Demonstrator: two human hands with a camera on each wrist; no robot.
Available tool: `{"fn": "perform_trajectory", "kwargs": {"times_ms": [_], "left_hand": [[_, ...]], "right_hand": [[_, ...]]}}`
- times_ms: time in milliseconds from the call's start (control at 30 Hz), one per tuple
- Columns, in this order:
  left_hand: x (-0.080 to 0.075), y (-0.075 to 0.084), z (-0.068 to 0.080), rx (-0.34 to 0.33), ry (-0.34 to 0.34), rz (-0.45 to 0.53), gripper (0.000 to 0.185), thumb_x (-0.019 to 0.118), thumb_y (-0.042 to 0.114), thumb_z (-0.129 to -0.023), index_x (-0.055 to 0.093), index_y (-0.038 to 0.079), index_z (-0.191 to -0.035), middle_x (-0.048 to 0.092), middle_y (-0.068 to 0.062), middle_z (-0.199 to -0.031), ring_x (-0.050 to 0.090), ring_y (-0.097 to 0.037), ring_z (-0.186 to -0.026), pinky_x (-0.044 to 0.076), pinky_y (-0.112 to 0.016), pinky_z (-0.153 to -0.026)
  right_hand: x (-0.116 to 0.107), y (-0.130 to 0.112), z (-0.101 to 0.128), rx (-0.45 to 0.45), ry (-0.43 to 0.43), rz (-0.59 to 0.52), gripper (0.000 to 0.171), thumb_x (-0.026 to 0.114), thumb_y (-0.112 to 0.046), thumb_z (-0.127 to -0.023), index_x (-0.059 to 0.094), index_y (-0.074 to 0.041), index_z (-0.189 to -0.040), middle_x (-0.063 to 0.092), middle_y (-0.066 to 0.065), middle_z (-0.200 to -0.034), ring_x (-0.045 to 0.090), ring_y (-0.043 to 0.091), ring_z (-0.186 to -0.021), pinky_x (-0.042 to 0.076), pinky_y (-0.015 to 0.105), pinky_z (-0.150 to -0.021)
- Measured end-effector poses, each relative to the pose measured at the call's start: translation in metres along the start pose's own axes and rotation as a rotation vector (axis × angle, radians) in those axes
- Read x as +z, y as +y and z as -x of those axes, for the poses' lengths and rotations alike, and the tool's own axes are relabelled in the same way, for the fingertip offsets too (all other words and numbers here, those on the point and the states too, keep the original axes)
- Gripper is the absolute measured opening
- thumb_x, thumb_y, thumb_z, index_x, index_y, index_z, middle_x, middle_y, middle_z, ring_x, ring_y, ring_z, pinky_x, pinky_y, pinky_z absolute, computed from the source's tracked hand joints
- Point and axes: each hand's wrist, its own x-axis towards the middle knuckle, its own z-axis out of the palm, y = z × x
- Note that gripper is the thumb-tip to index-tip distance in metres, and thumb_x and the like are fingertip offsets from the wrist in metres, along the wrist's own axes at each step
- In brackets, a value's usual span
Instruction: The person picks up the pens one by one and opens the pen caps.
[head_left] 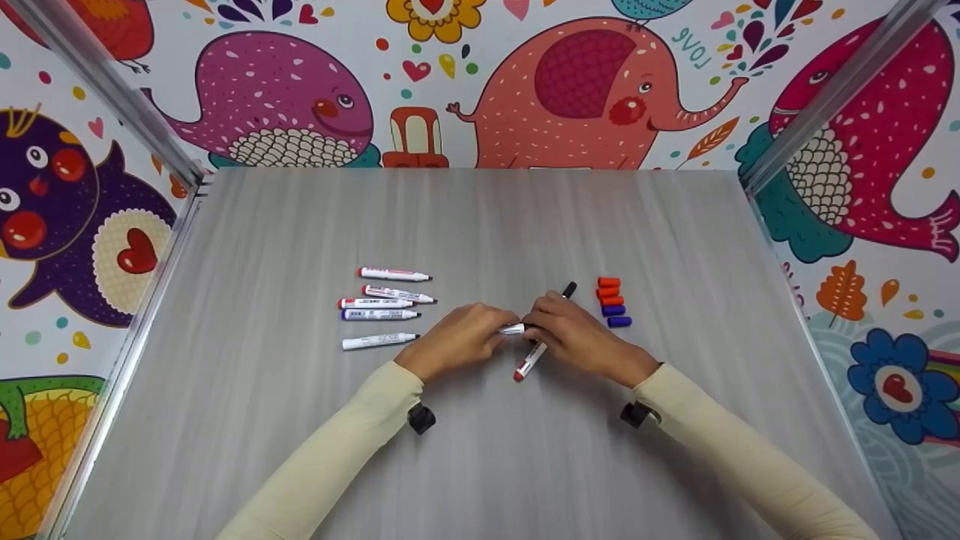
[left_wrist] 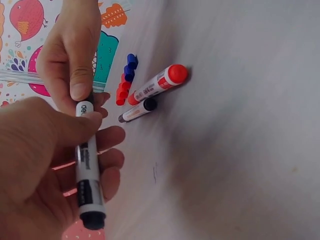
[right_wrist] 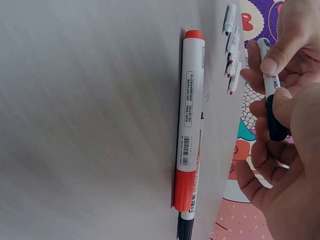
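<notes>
Between both hands is a white whiteboard marker point(left_wrist: 87, 155) with a black end plug. My left hand point(head_left: 465, 334) grips its barrel, thumb along the top. At the other end, my right hand point(head_left: 581, 337) pinches the black cap point(right_wrist: 276, 120), which covers the marker's tip end. A red-capped marker point(right_wrist: 192, 100) lies on the table below my right hand. Alongside it is a black-capped marker point(left_wrist: 137, 112), partly hidden by the red one in the right wrist view. In the head view my right hand covers the middle of this pair.
Several uncapped white markers point(head_left: 379, 304) lie left of my left hand, tips pointing right. Right of my right hand is a column of loose caps, red caps point(head_left: 609, 292) above blue caps point(head_left: 619, 322). Metal rails point(head_left: 161, 127) and printed walls border the grey table point(head_left: 480, 225).
</notes>
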Motion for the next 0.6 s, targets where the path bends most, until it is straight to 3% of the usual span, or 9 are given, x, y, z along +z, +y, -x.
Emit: {"fn": "perform_trajectory", "kwargs": {"times_ms": [200, 367, 533, 600], "left_hand": [[0.0011, -0.001, -0.0005, 0.034, 0.013, 0.075, 0.029, 0.069, -0.011, -0.097, 0.079, 0.004, -0.12, 0.08, -0.009, -0.106, 0.066, -0.018, -0.087, 0.057, -0.043, -0.082], [0.0006, -0.0011, -0.0008, 0.028, 0.014, 0.153, 0.026, 0.067, -0.009, -0.099, 0.079, 0.004, -0.119, 0.08, -0.01, -0.105, 0.065, -0.018, -0.088, 0.057, -0.044, -0.083], [0.0012, -0.0023, -0.001, 0.01, 0.022, 0.211, 0.028, 0.065, -0.007, -0.102, 0.08, 0.004, -0.122, 0.08, -0.007, -0.112, 0.068, -0.017, -0.095, 0.058, -0.044, -0.09], [0.0012, -0.0034, -0.0011, 0.018, 0.027, 0.24, 0.028, 0.065, -0.007, -0.102, 0.081, 0.005, -0.122, 0.079, -0.002, -0.106, 0.065, -0.014, -0.09, 0.056, -0.038, -0.085]], "right_hand": [[0.001, 0.0001, 0.0011, -0.042, 0.019, 0.007, 0.009, 0.081, -0.008, -0.1, 0.077, -0.004, -0.107, 0.068, 0.003, -0.093, 0.056, 0.021, -0.087, 0.048, 0.038, -0.078], [0.0007, -0.0005, 0.0018, -0.082, 0.05, 0.006, 0.01, 0.082, -0.005, -0.098, 0.077, -0.003, -0.107, 0.067, 0.004, -0.092, 0.055, 0.021, -0.086, 0.048, 0.038, -0.078], [0.001, 0.0005, 0.0028, -0.125, 0.098, 0.011, 0.013, 0.083, 0.0, -0.095, 0.077, -0.002, -0.106, 0.066, 0.004, -0.091, 0.055, 0.021, -0.085, 0.047, 0.036, -0.075], [0.0007, 0.0006, 0.0031, -0.145, 0.115, 0.018, 0.014, 0.084, 0.001, -0.093, 0.076, -0.002, -0.105, 0.065, 0.004, -0.09, 0.053, 0.021, -0.084, 0.046, 0.035, -0.074]]}}
